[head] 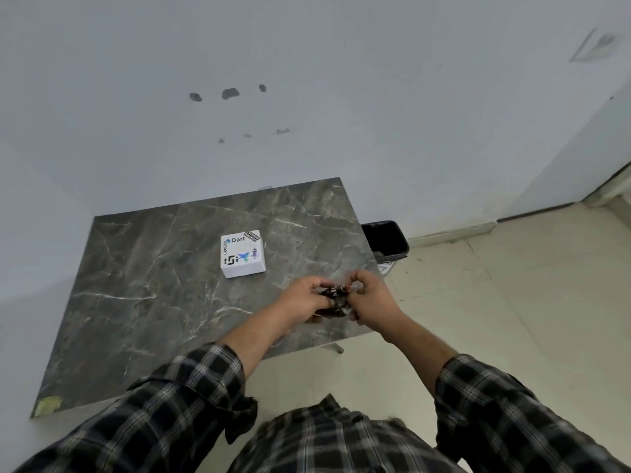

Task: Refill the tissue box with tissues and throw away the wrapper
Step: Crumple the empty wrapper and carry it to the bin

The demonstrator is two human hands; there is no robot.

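Observation:
A white square tissue box with stickers on its lid sits closed near the middle of the dark marble table. Both my hands hold a crumpled dark wrapper above the table's right front corner. My left hand grips its left side and my right hand pinches its right side. The hands hide most of the wrapper. No loose tissues are visible.
A black waste bin stands on the tiled floor just past the table's right edge, against the white wall. Pale floor tiles stretch to the right. A doorway opening shows at the far right.

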